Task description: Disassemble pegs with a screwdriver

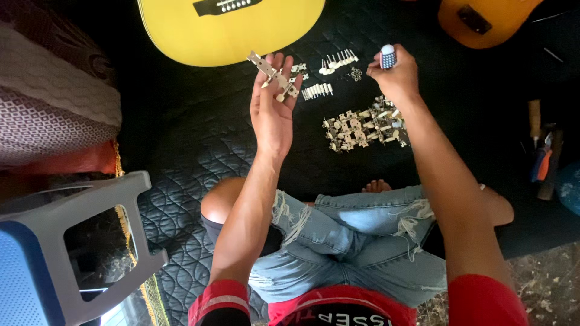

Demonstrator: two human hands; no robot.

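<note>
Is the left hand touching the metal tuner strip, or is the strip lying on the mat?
Touching. The head view shows the metal tuner strip resting across the fingers of the open left hand, raised above the black mat.

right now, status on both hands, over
Left hand open, tuner strip resting on its fingers. Right hand gripping screwdriver handle. Pile of tuners lies below.
</note>
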